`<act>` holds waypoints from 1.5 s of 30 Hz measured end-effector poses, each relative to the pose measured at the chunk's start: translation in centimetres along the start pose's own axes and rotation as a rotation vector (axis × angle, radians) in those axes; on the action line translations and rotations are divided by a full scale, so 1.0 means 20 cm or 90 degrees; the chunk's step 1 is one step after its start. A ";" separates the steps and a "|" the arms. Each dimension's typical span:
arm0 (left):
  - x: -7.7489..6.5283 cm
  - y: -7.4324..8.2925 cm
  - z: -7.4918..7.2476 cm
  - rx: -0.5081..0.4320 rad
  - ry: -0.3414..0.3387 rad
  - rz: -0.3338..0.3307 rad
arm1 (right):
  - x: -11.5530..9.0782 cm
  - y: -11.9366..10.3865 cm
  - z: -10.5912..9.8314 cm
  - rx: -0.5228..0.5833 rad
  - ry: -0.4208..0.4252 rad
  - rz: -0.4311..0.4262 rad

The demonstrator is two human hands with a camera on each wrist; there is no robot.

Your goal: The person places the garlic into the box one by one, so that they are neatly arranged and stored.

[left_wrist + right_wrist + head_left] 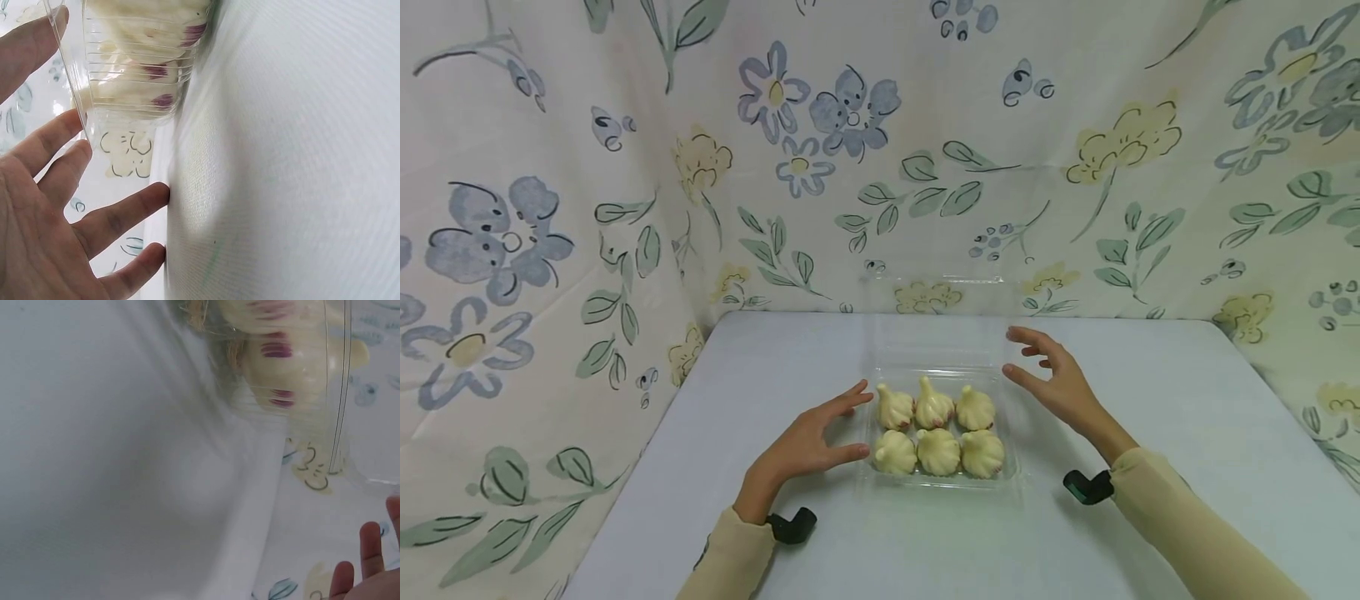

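Observation:
A clear plastic box (943, 482) stands on the table, its transparent lid (936, 342) raised at the back. Inside sit several pale garlic bulbs (938, 452) in two rows, purple marks showing on their sides in both wrist views. My left hand (816, 437) is at the box's left side, fingers spread; in the left wrist view its thumb and fingertips touch the box rim (76, 94). On the other side, my right hand (1063, 387) hovers by the lid's right edge with thumb and fingers apart. Whether it touches the lid I cannot tell.
A white-covered table (1150, 400) lies under everything. Behind it and at the sides hangs a floral curtain (910, 167). Each wrist wears a small black camera, one on the left (793, 527) and one on the right (1087, 487).

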State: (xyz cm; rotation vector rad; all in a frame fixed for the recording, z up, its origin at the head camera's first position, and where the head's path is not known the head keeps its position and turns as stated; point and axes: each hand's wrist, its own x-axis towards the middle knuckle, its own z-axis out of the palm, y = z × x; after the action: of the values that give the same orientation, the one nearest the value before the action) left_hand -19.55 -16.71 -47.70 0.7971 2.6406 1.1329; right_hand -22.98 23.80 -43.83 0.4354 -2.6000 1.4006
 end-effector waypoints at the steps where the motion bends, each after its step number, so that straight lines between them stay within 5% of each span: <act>1: 0.00 0.00 0.00 -0.001 0.000 0.000 | -0.01 0.00 0.00 -0.003 0.000 -0.002; 20: 0.00 0.00 0.00 -0.005 0.003 0.005 | -0.18 0.01 -0.02 -0.072 0.002 -0.007; 28: 0.00 0.00 0.01 -0.003 0.001 -0.002 | -0.26 0.00 -0.02 -0.083 -0.007 0.030; 34: 0.00 0.02 0.00 0.018 0.015 -0.058 | -0.29 0.03 0.00 -0.079 0.000 -0.013; 45: -0.01 0.01 0.00 0.007 0.016 -0.066 | -0.33 0.07 0.02 -0.065 -0.002 -0.044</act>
State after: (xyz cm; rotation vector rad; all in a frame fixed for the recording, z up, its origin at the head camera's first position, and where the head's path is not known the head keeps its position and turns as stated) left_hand -19.36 -16.65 -47.48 0.6429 2.6753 1.1100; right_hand -17.29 25.40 -46.94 0.5086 -2.6175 1.2406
